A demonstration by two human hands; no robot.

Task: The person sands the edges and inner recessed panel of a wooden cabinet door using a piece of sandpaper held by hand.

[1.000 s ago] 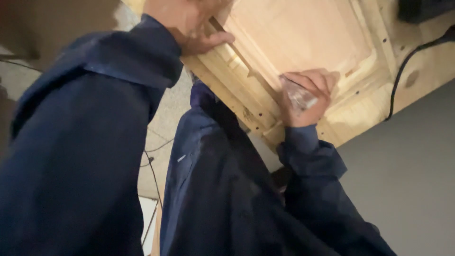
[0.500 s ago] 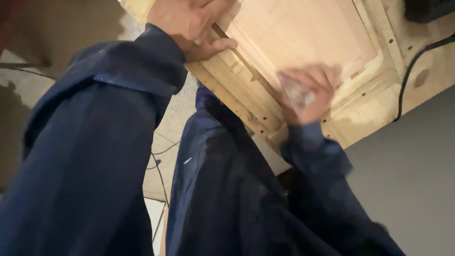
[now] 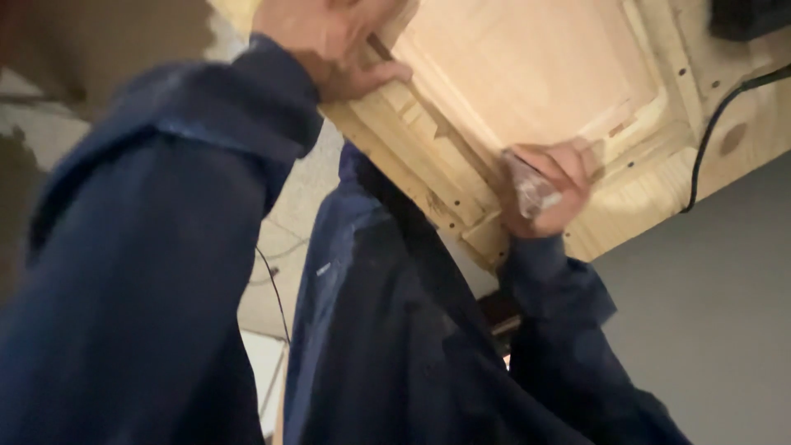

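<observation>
1. A pale wooden panelled door (image 3: 527,74) lies flat on a plywood worktop (image 3: 741,124), its framed edge towards the person.
2. The right hand (image 3: 548,189) presses on the door's lower frame, its grip closed around a small crumpled greyish pad (image 3: 531,191), perhaps sandpaper; blur hides its kind.
3. The left hand (image 3: 329,41) clasps the door's near corner, thumb hooked over the frame.
4. A black cable (image 3: 709,132) crosses the worktop to the right.
5. Dark blue sleeves (image 3: 165,247) fill the foreground.
</observation>
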